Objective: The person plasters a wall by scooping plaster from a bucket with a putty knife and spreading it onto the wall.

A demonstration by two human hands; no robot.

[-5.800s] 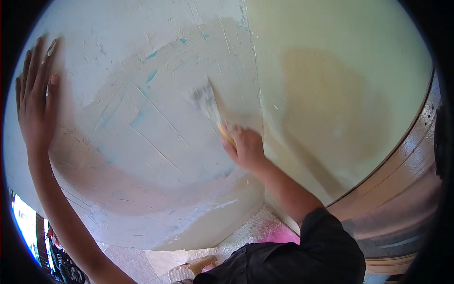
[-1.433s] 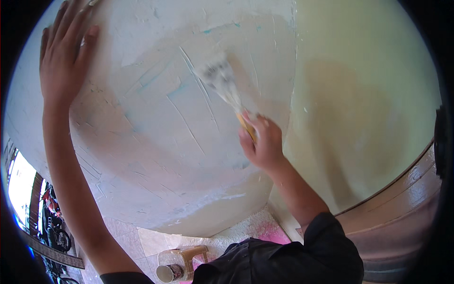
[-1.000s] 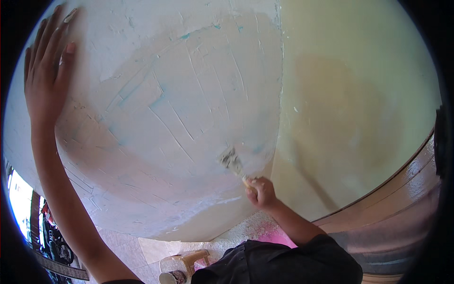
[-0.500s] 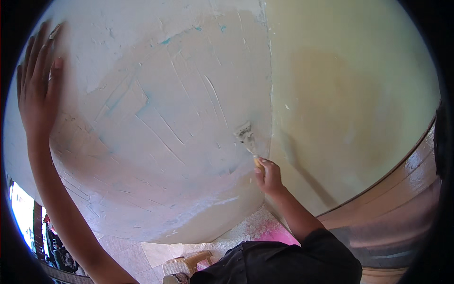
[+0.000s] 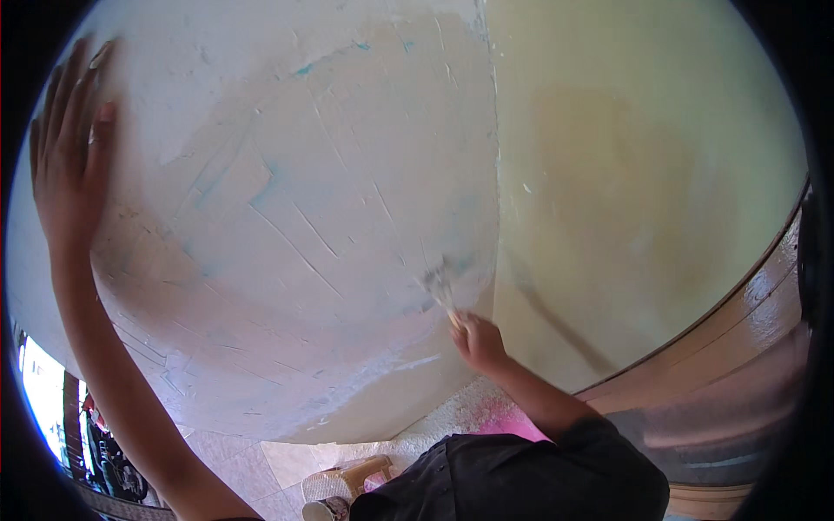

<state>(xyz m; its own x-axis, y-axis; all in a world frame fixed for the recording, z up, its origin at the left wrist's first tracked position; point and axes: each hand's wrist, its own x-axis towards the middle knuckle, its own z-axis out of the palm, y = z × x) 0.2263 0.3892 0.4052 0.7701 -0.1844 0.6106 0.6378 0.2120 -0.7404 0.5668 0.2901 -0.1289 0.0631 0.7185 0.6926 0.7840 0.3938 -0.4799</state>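
Note:
My right hand (image 5: 480, 342) is closed around the short light-coloured handle of a putty knife (image 5: 440, 286). Its blade, smeared with grey-white filler and a little blurred, lies against the left wall (image 5: 287, 156), just left of the corner. Thin raised ridges, streaks of filler and small blue-green patches mark that wall. At the far left, my left hand (image 5: 71, 178) rests flat on the same wall with its fingers stretched upward. A small whitish smear shows near one of its fingertips.
A yellowish wall (image 5: 625, 174) meets the left one at the corner, with a brown panelled surface (image 5: 721, 339) at lower right. Below are a tan plastic stool (image 5: 360, 473), a round tin (image 5: 326, 509) and a white-speckled pink sheet (image 5: 512, 424). A motorbike (image 5: 113, 464) stands lower left.
My right hand has drawn the putty knife down and slightly left along the wall. Several ridges above the blade look fainter or gone. The left hand stays in place.

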